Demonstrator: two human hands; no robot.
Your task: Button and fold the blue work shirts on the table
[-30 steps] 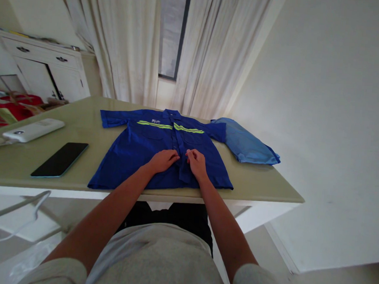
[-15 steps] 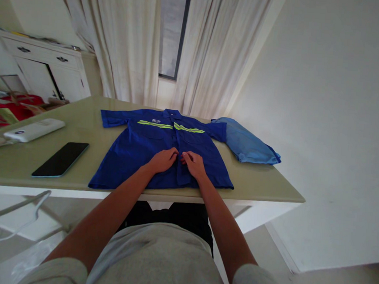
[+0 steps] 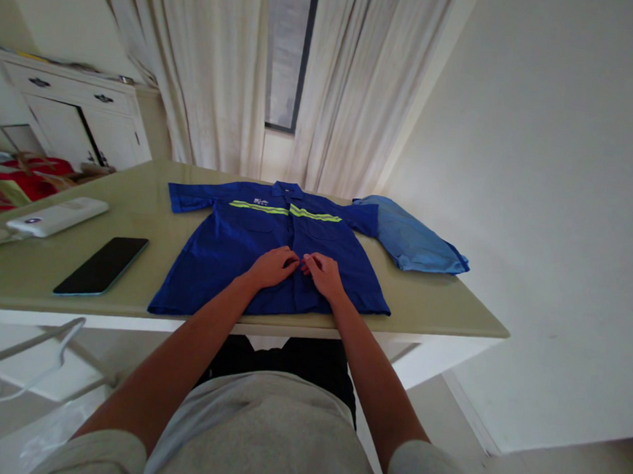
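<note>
A blue short-sleeved work shirt (image 3: 240, 238) lies spread face up, its collar at the far side and its hem near the table's front edge. Yellow-green reflective bands cross its chest, and a small white print sits above the left one. My left hand (image 3: 275, 266) is closed on the shirt's front opening, fingers curled at the edge. Close beside it, my right hand (image 3: 322, 272) pinches the other side of the same opening. The fingertips almost meet, and any button between them is too small to make out.
On the greenish tabletop (image 3: 432, 304), a folded light-blue garment (image 3: 412, 237) lies by the right sleeve. To the left are a black-screened phone (image 3: 103, 265) and a white device (image 3: 63, 217). A white cable (image 3: 60, 355) hangs below the table edge; a wall (image 3: 543, 211) rises on the right.
My left hand has shifted slightly right, nearer the right hand, and the shirt's front edges lie closer together below the hands. The right hand has barely moved.
</note>
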